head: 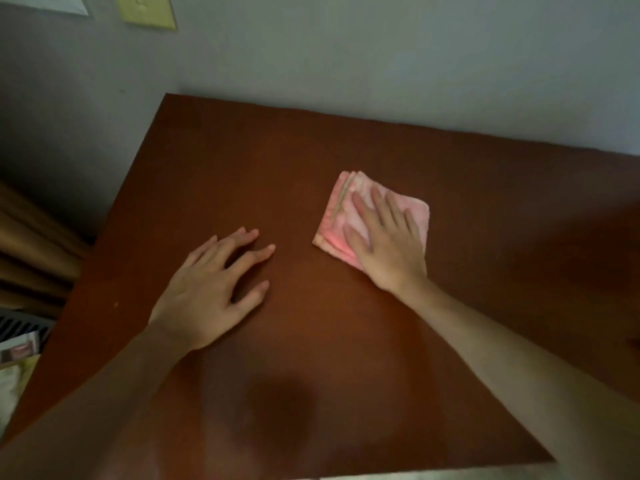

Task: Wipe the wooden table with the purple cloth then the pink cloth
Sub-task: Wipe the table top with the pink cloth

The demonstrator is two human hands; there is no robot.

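Note:
A folded pink cloth (349,202) lies on the wooden table (242,161), right of the middle. My right hand (388,240) presses flat on top of it, fingers spread, covering its near right part. My left hand (214,289) rests on the bare wood to the left of the cloth, fingers apart and holding nothing. No purple cloth is in view.
The table's far edge meets a grey wall (381,57). A yellow note (145,10) hangs on the wall at top left. Left of the table are a brown curtain (31,244) and a floor vent (20,327).

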